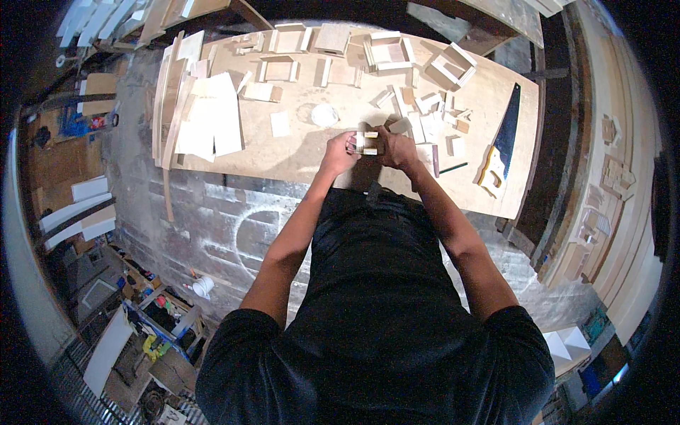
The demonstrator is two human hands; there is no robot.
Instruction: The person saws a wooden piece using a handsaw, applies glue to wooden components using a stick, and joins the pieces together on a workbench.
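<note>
Boards (pixel 209 117): pale sheets and long strips stacked at the counter's left end, well apart from the hands.
Round lid (pixel 324 115): small, whitish, flat on the counter just beyond the left hand.
Left hand (pixel 338 152): raised over the counter's near edge, fingers closed on the left side of the small wooden pieces.
Small wooden pieces (pixel 367 142): two short pale blocks, pinched between both hands just above the counter (pixel 304 159).
Right hand (pixel 395 147): clamped on the right side of the same pieces, hands close together.
Offcuts (pixel 425 113): loose blocks scattered just beyond the right hand.
Open boxes (pixel 389 51): small frames at the far edge.
Handsaw (pixel 499 145): dark blade, yellow handle, at the right end.
Risk: likely slip of the tiny blocks from a fingertip-only grip; possible drop off the near edge; offcuts easily knocked by the right hand.
</note>
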